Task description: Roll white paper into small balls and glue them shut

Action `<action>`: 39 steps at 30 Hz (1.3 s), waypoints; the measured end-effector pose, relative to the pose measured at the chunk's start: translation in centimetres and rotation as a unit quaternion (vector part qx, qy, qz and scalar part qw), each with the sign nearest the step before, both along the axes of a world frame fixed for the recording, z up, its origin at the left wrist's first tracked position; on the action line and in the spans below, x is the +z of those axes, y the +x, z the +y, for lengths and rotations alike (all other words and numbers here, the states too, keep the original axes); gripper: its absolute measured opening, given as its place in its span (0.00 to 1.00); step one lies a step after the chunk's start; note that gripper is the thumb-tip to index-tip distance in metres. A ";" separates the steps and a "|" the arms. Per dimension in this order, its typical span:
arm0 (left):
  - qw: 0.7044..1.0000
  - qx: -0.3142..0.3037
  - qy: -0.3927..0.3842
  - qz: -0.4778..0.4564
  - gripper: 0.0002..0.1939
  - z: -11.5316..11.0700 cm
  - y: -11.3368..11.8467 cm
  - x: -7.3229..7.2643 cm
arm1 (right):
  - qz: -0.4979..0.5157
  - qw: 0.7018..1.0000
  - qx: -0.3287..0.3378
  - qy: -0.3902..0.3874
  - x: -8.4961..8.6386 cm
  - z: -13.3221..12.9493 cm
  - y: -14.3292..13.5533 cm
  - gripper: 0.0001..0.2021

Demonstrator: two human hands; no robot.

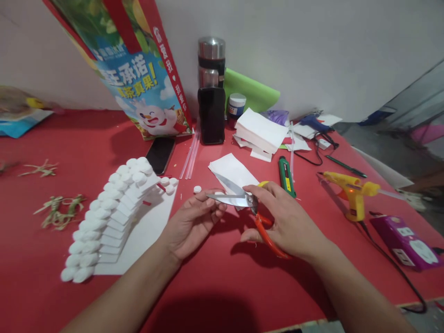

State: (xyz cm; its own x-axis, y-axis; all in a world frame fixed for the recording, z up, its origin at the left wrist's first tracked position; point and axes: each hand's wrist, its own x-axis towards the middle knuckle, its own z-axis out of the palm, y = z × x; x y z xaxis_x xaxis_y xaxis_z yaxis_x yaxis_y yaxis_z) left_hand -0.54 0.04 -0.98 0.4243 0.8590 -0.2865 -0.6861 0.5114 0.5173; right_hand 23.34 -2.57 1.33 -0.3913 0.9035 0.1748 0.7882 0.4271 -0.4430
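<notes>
My right hand (284, 217) grips a pair of scissors (239, 200) with red handles, their blades parted and pointing left. My left hand (194, 219) is held palm up at the blade tips, thumb and fingers pinched around a small white piece (219, 193), partly hidden behind the blades. To the left stands a curved, stair-like white paper model (114, 226) edged with rows of white round pads (100, 203), on a white sheet (149, 243). One loose white disc (197, 189) lies just beyond my left fingers. White paper (232, 169) lies behind the scissors.
A yellow glue gun (354, 189) with a cord and a purple box (405, 243) are at right. Near them lies a green utility knife (286, 175). Behind are a paper stack (262, 132), phone (211, 115), glue sticks (190, 157) and large bag (152, 92). Straw-like figures (60, 210) lie left.
</notes>
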 end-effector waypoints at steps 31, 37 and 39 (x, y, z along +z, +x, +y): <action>1.000 0.016 -0.004 0.022 0.10 -0.1 0.4 0.3 | -0.037 0.996 0.013 0.077 -0.3 -0.4 -0.5 0.34; 0.999 0.023 -0.025 0.018 0.12 -0.2 0.4 0.4 | -0.039 0.996 0.005 0.084 -0.4 -0.6 -0.7 0.33; 0.999 0.019 -0.020 0.015 0.12 -0.2 0.4 0.5 | -0.038 0.996 0.003 0.081 -0.5 -0.6 -0.7 0.33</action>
State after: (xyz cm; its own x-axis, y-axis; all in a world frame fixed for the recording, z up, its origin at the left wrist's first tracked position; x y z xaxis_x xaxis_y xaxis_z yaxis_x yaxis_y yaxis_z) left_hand -0.19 -0.13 -0.53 0.3812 0.8621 -0.3339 -0.6900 0.5056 0.5178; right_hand 22.63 -3.15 0.83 -0.4148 0.8633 0.2876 0.8139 0.4933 -0.3069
